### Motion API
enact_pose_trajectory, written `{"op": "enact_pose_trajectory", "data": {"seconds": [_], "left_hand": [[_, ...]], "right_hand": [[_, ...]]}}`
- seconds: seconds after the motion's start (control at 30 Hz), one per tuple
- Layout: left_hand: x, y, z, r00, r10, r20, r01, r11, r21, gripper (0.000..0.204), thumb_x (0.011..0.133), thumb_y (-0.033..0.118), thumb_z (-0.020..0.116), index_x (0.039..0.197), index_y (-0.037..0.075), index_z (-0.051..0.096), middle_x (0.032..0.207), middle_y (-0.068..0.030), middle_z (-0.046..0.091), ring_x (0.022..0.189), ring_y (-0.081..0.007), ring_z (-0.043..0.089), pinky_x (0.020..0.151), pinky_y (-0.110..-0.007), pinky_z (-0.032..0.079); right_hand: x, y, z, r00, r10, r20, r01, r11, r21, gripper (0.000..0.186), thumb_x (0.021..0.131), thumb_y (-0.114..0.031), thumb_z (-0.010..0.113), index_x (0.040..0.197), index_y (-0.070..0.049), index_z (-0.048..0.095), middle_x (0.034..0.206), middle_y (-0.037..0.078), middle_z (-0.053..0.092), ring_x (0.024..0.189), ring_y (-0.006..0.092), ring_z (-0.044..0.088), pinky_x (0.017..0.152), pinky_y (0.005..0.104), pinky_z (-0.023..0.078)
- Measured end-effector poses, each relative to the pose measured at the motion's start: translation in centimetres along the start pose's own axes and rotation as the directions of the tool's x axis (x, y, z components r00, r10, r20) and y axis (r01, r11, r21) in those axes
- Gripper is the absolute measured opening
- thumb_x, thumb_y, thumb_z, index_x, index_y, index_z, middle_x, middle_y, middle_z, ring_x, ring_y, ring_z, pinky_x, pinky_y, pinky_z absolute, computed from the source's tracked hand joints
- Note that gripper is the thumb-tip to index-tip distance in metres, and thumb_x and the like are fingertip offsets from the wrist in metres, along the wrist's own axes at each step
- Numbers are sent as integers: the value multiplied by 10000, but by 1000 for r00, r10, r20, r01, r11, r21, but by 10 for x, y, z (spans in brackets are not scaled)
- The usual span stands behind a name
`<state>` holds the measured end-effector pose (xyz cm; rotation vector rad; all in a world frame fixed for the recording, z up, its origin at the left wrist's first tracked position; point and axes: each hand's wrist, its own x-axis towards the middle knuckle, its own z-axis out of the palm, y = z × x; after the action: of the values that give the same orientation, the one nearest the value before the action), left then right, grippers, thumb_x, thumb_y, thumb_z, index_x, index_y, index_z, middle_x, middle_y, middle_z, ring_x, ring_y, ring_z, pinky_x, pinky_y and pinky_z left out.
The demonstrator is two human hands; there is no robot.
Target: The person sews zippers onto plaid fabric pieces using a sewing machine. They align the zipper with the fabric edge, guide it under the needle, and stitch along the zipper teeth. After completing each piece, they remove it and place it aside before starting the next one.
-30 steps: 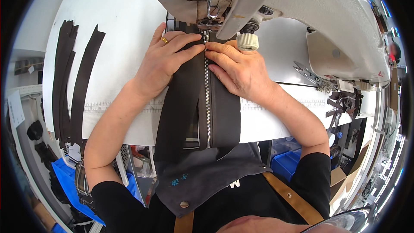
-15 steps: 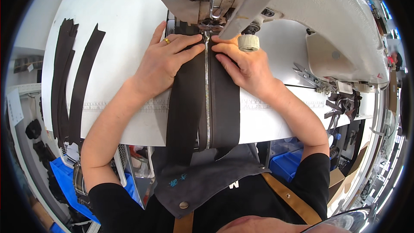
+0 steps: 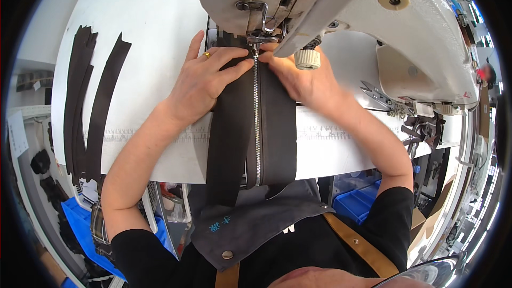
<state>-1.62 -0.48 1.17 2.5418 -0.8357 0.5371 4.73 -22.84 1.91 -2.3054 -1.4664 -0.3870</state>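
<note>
A dark brown fabric piece with a metal-toothed zipper [image 3: 257, 128] down its middle lies under the presser foot [image 3: 262, 38] of a sewing machine [image 3: 229, 0]. The zipper's slider is at the top, just in front of the foot. My left hand [image 3: 200, 80] rests on the fabric's left strip [image 3: 229, 138], fingers stretched out, two fingertips beside the slider and a ring on one finger. Close to the slider on the other side, my right hand [image 3: 306, 77] has its fingertips drawn together at the zipper's edge. The machine partly hides those fingers.
Several dark strips [image 3: 109, 85] lie on the white table [image 3: 144, 21] at the left. Thread snips [image 3: 376, 95] and a heap of dark scraps [image 3: 424, 128] are at the right, by the machine's base. Blue bins [image 3: 354, 202] stand below the table edge.
My right hand has turned and its thumb has drawn in toward the slider, with the forearm shifting slightly right. My left hand stays nearly in place. The view has shifted slightly.
</note>
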Motion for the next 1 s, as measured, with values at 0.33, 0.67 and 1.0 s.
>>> {"op": "enact_pose_trajectory", "data": {"seconds": [0.33, 0.67, 1.0], "left_hand": [[-2, 7, -2, 999, -39, 32, 37, 998, 42, 360, 786, 65, 570, 1107, 213, 638, 1143, -12, 587, 1029, -199, 576, 1050, -600, 185], [-7, 17, -8, 972, -151, 179, 118, 976, 182, 421, 821, 185, 554, 1236, 245, 588, 1338, -2, 515, 1200, -207, 486, 1057, -627, 93], [1, 8, -4, 980, -125, 154, 103, 984, 145, 420, 806, 284, 635, 1222, 235, 600, 1316, -40, 534, 1221, -247, 482, 1069, -599, 105]], "right_hand": [[-13, -24, 5, 986, 152, -62, -153, 988, -14, 376, 747, -318, 703, 986, -40, 617, 975, 126, 619, 1032, 295, 548, 873, 409, 412], [-16, -19, -5, 981, 176, 78, -175, 984, -22, 553, 790, -491, 625, 1116, -47, 582, 1113, 166, 592, 1173, 382, 464, 941, 575, 349], [-13, -15, -6, 969, 225, 106, -222, 974, -40, 571, 809, -505, 596, 1141, -41, 566, 1121, 166, 586, 1192, 391, 453, 951, 589, 335]]}}
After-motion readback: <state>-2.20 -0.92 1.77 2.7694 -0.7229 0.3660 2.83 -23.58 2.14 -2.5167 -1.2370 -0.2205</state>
